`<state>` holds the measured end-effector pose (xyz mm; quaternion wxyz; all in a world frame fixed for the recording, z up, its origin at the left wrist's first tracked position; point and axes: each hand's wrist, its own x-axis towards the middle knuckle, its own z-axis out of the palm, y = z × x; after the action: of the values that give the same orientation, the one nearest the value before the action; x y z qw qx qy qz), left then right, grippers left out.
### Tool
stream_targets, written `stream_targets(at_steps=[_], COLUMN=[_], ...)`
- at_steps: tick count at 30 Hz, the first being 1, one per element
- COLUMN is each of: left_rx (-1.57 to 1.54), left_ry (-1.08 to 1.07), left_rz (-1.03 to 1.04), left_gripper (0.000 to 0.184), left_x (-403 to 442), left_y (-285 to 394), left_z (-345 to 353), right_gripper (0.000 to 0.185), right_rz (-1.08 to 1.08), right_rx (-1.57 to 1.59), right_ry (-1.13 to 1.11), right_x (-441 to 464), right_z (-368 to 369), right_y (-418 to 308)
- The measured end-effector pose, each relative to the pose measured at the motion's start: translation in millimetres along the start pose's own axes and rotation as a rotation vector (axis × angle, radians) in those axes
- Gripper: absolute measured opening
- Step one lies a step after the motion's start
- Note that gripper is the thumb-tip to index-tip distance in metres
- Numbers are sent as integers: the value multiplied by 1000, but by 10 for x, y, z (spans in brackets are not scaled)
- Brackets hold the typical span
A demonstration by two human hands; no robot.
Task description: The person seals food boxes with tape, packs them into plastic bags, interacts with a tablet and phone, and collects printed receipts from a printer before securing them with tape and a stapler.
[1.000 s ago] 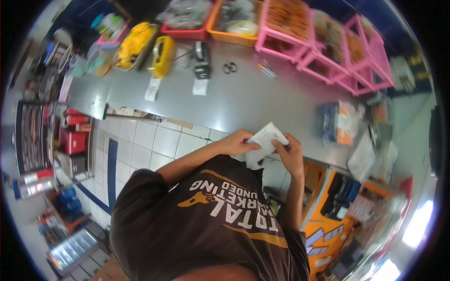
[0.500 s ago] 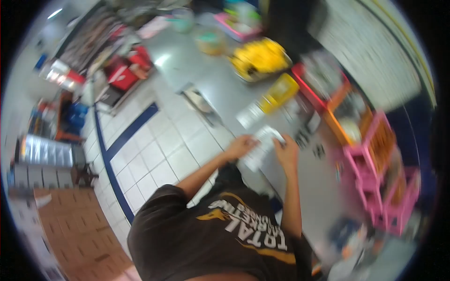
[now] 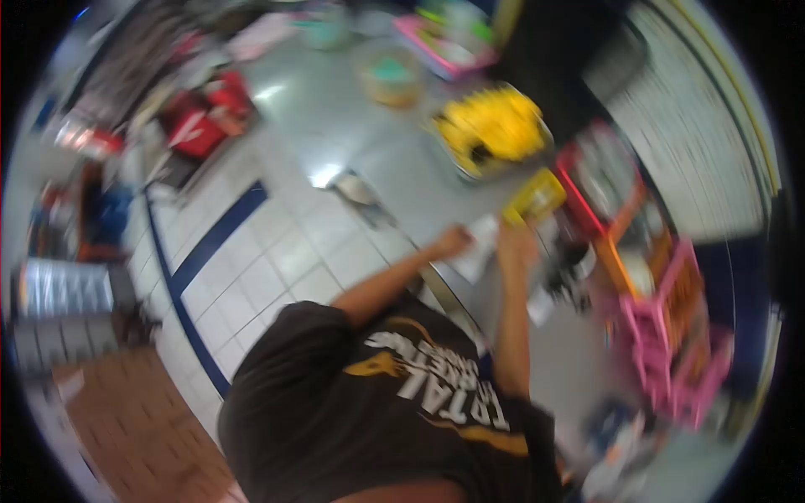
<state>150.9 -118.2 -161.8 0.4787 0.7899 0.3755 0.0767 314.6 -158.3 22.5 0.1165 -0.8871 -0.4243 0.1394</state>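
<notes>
A white paper slip is between my hands over the edge of the steel table. My left hand is closed on the slip's left side. At the slip's right side is my right hand, blurred by motion, its fingers hard to make out. Just beyond my right hand lies a yellow device. A dark device sits to the right with a white strip beside it.
Yellow items fill a tray beyond the hands. Along the right are a red bin, an orange bin and pink baskets. A tub stands farther back. Tiled floor lies left of the table.
The view has swung left, bringing the yellow device close to my hands. The slip stays between them. My right hand has moved forward, up to the yellow device.
</notes>
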Motion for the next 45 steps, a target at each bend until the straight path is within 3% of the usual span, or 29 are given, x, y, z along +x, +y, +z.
stream_targets(at_steps=[1, 2, 3, 5, 7, 11, 17, 22, 29, 32, 34, 37, 38, 40, 45], left_rx=[378, -58, -501, -693, -585, -674, -478, -617, -610, -618, -459, -270, -271, -368, -373], left_ry=[51, -11, 65, 144, 48, 66, 151, 114, 128, 89, 67, 15, 9, -99, -156], left_rz=[346, 34, -273, -180, -225, -344, -449, -457, -470, -448, -275, -195, -205, -418, -500], left_gripper=[36, 33, 31, 28, 30, 31, 35, 33, 35, 38, 41, 40, 40, 37, 35], left_x=[-70, -187, -321, -311, -306, -278, -162, -159, -47, -124, -293, -602, -712, -918, -1198], left_y=[-19, 282, 610, 532, 463, 630, 623, 729, 510, 433, 618, 591, 691, 944, 934], left_z=[-118, -225, -338, -259, -295, -356, -382, -415, -297, -295, -420, -503, -564, -691, -734], right_gripper=[76, 80, 82, 82, 80, 73, 68, 67, 71, 73, 69, 64, 64, 54, 40], right_rz=[25, -15, 54, 41, 66, 42, 32, 33, 72, 58, 83, 101, 106, 177, 239], right_rx=[149, 95, 3, -31, -57, -60, -88, -121, -76, 53, 92, 174, 174, 375, 417], right_ry=[11, 54, 11, 8, 1, 7, 44, -7, -24, 68, 71, -33, -43, -166, -261], right_x=[-84, -7, 14, 110, 89, 161, 314, 351, 118, -58, -250, -721, -881, -1179, -1462], right_z=[-178, -40, -156, -151, -208, -347, -678, -752, -273, -192, -240, 37, 155, 373, 567], right_y=[-142, -56, -135, -109, -104, -94, -244, -291, -207, -138, -51, 153, 197, 273, 267])
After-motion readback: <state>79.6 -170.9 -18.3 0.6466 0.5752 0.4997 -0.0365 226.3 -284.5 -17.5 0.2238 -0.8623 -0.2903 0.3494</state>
